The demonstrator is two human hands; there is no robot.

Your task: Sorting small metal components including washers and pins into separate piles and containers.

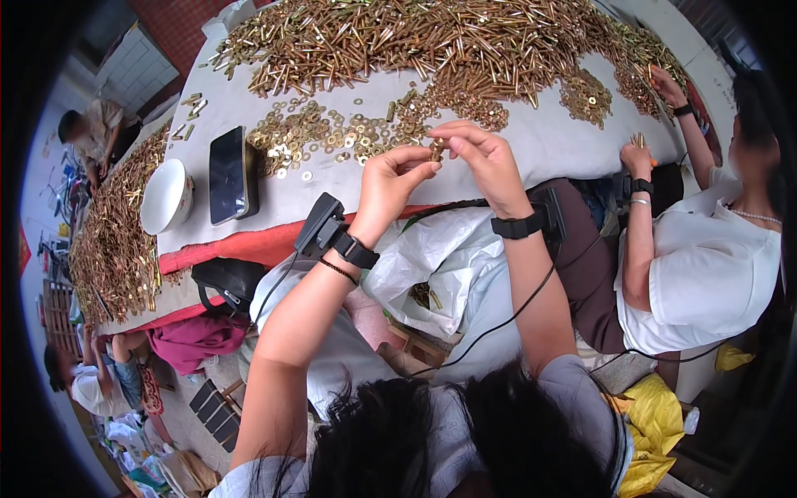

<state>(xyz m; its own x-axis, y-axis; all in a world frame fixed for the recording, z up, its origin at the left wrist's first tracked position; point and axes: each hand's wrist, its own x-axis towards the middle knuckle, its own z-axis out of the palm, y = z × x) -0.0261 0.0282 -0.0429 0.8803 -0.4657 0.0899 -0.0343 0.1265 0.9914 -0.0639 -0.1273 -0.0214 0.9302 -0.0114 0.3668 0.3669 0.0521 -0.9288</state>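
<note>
Above the near edge of the cloth-covered table, my two hands meet at a small gold-coloured metal bolt (pixel 437 150). My left hand (pixel 397 178) pinches it between thumb and fingers. Against its upper part, the thumb and fingertips of my right hand (pixel 488 162) are closed; the fingers partly hide it. Loose gold-coloured washers (pixel 361 133) lie scattered just beyond my left hand. Behind them spreads a big heap of gold-coloured bolts (pixel 398 41). An open white plastic bag (pixel 432 257) rests across my lap, with a few metal pieces inside.
A black phone (pixel 230 176) and a white bowl (pixel 167 197) sit at the left. More bolts (pixel 116 241) cover another table there. On my right, a person in white (pixel 706 266) works at the same table. A yellow bag (pixel 652 432) lies low at the right.
</note>
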